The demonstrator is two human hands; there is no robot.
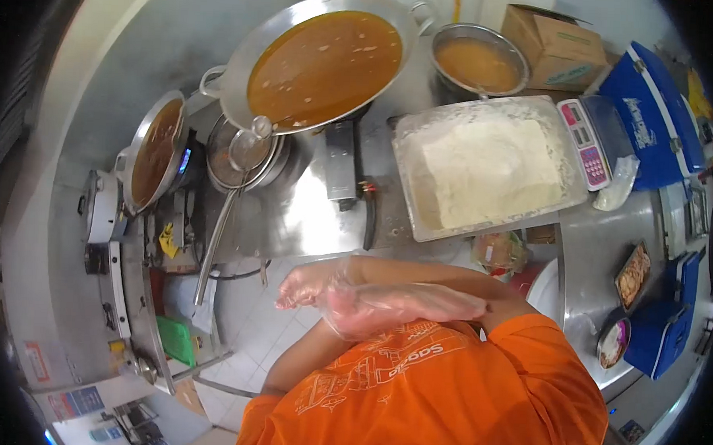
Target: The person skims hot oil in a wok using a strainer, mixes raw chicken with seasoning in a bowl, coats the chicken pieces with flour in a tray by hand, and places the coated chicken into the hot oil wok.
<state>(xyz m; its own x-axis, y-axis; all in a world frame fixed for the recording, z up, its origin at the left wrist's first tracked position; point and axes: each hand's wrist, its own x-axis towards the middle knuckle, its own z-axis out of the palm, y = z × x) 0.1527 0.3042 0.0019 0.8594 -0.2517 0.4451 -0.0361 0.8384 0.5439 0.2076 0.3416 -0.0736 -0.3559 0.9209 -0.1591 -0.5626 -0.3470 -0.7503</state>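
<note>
My two arms cross low in front of my orange shirt. My right hand (pixel 299 287) reaches out to the left over the floor, its fingers stretched out and slanting down, with nothing visible in them. A clear plastic glove (pixel 416 306) lies wrinkled along my right forearm, and part of the plastic reaches over the right wrist. Against that wrist, my left hand (pixel 349 303) shows pinkish under the plastic. Its fingers are blurred by the film, so whether they grip the glove is unclear.
Ahead stand a large pan (pixel 235 78) of brown oil, a tray (pixel 412 213) of white flour and a bowl (pixel 524 61) of yellowish liquid. Strainers (pixel 250 150) with a long handle (pixel 214 252) jut over the counter edge. Right are a scale (pixel 583 145) and blue coolers (pixel 655 116).
</note>
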